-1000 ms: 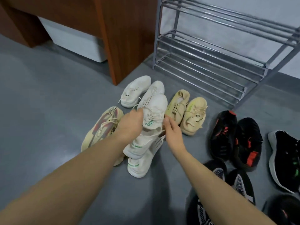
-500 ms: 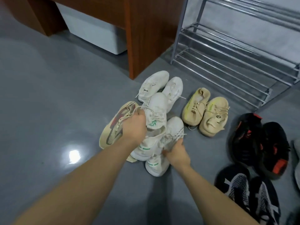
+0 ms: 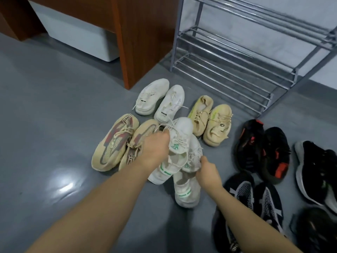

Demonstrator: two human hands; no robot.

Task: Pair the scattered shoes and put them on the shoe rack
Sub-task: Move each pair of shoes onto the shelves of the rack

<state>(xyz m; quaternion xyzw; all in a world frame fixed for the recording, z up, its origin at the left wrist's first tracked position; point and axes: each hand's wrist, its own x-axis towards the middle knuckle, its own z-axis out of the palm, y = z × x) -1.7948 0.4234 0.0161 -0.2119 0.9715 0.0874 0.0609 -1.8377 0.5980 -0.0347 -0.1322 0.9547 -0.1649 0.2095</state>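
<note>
A: Where is the white pair [image 3: 179,154]?
B: On the floor [image 3: 54,106], before the shoe rack [image 3: 228,70]. Left hand [image 3: 155,152] fingers grasp one shoe; right hand [image 3: 207,172] fingers pinch the other.
A: Best practice?
B: Probably align the soles, then lift both level.

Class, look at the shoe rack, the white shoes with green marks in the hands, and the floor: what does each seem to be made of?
Shoe rack: likely metal tubing, grey and glossy with highlights. White shoes with green marks: apparently knit or mesh fabric, soft and creased, with cord laces. Floor: smooth grey coating, perhaps epoxy or vinyl, mirroring the light.
</note>
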